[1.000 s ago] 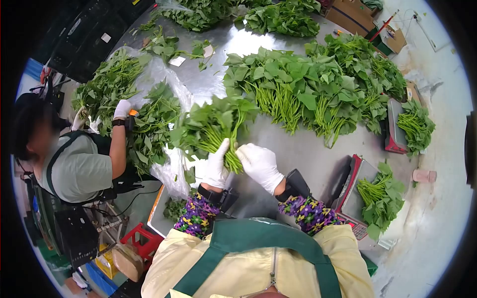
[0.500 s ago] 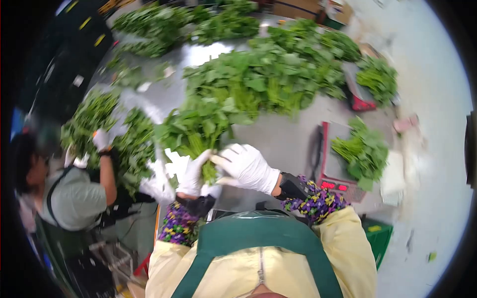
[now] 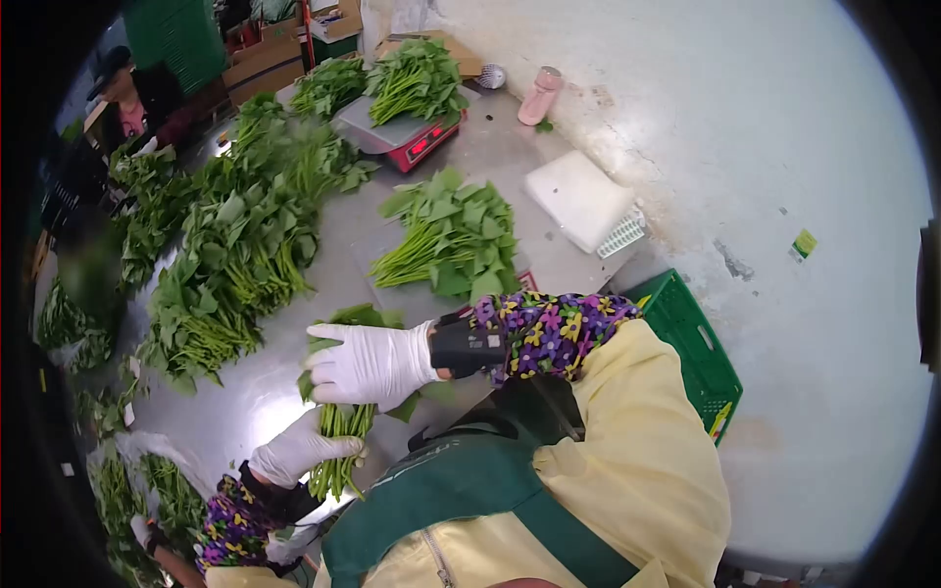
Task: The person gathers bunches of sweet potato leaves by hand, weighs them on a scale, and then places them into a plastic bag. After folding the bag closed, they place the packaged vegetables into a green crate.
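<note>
A bunch of leafy green stems (image 3: 343, 421) is held between my two white-gloved hands, close to my apron. My left hand (image 3: 299, 449) wraps round the lower stems, whose cut ends stick out below it. Above it, my right hand (image 3: 371, 368) lies over the leafy part, fingers closed round the bunch; leaves show on both sides. Another bunch (image 3: 453, 235) rests on the metal table beyond my right hand, with its stems pointing left. A long pile of greens (image 3: 230, 265) covers the table to the left.
A red scale (image 3: 412, 152) bearing greens stands farther back. Near the wall are a pink bottle (image 3: 541, 96) and a white pad (image 3: 580, 200). A green crate (image 3: 686, 343) sits at right. One person (image 3: 137, 103) is at back left; a co-worker's gloved hand (image 3: 143, 534) shows lower left.
The view has swung to the right. My right hand has moved from beside the bunch onto its leaves, and my left hand now grips the lower stems.
</note>
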Available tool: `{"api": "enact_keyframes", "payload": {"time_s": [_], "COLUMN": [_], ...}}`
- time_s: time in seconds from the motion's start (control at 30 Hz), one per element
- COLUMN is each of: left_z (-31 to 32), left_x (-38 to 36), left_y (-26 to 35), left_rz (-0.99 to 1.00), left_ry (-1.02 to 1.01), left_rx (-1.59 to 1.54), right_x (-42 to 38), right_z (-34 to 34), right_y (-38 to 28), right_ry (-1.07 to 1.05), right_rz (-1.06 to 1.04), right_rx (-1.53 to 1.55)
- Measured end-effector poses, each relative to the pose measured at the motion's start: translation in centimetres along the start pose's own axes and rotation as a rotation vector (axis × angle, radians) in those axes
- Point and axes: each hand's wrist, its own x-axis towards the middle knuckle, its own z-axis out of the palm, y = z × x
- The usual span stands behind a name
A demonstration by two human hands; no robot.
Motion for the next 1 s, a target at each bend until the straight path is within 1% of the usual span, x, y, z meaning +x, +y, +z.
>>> {"api": "enact_keyframes", "payload": {"time_s": [0.03,0.07,0.1,0.13,0.17,0.2,0.23,0.27,0.3,0.33,0.37,0.4,0.47,0.5,0.53,0.57,0.6,0.63,0.67,0.7,0.77,0.9,0.97,1.0], "left_z": [0.9,2.1,2.6,3.2,3.4,2.1,1.7,0.7,0.2,-1.1,-1.1,-1.2,-1.0,-0.4,0.2,-0.1,1.1,1.7,1.8,1.6,0.4,-1.8,-1.9,-1.9], "left_x": [1.1,2.4,3.9,5.4,6.0,7.9,8.4,9.6,9.5,9.4,9.4,9.5,10.8,12.0,12.8,15.0,16.0,17.6,19.5,22.0,25.0,27.9,28.3,28.2], "left_y": [1.6,2.9,3.9,5.0,8.3,7.8,9.0,9.1,10.2,10.3,9.9,9.3,7.9,7.5,7.2,6.2,6.7,7.2,7.1,6.2,6.0,6.5,6.9,7.0], "left_rz": [-0.028,0.022,0.027,0.157,0.234,0.293,0.409,0.620,0.683,0.787,0.842,0.864,0.918,0.953,0.990,1.133,1.031,0.926,0.821,0.729,0.644,0.608,0.282,0.291], "left_ry": [-0.052,-0.046,-0.037,-0.035,0.035,0.039,0.163,0.308,0.513,0.624,0.788,0.900,1.108,1.203,1.238,1.265,1.234,1.152,1.065,1.052,1.034,1.006,0.802,0.800], "left_rx": [-0.017,0.022,0.073,0.116,0.530,0.318,0.171,0.006,-0.031,-0.120,-0.168,-0.134,-0.041,0.023,0.243,0.537,0.760,0.915,1.062,1.257,1.490,1.510,1.409,1.418], "right_x": [-1.6,-3.5,-5.2,-6.9,-8.3,-9.6,-11.0,-12.0,-12.9,-13.9,-14.4,-14.4,-14.6,-14.7,-14.5,-14.5,-15.1,-15.6,-15.7,-15.6,-15.8,-16.5,-16.5,-16.3], "right_z": [-0.8,-1.3,-2.1,-3.5,-4.5,-6.2,-7.5,-8.9,-10.5,-11.1,-11.2,-10.5,-8.0,-5.6,-2.9,-0.2,3.1,5.6,6.4,6.3,5.8,7.0,7.3,6.9], "right_y": [0.4,1.0,1.8,2.6,3.5,4.5,5.6,6.8,7.8,8.9,9.8,10.5,11.8,12.6,13.2,13.8,14.5,14.8,15.0,15.1,15.0,15.4,15.7,15.6], "right_ry": [-0.143,-0.038,-0.050,-0.048,-0.043,-0.040,-0.006,-0.028,-0.099,-0.033,0.033,0.035,0.013,-0.014,-0.077,-0.140,-0.147,-0.155,-0.222,-0.225,-0.191,-0.161,-0.166,-0.184], "right_rz": [0.064,0.055,0.075,0.116,0.159,0.227,0.296,0.408,0.489,0.498,0.515,0.497,0.620,0.637,0.661,0.689,0.688,0.692,0.786,0.797,0.790,0.769,0.779,0.782], "right_rx": [0.088,0.021,0.053,0.035,-0.096,-0.178,-0.274,-0.349,-0.434,-0.534,-0.635,-0.620,-0.670,-0.670,-0.599,-0.529,-0.463,-0.396,-0.332,-0.332,-0.311,-0.263,-0.256,-0.234]}}
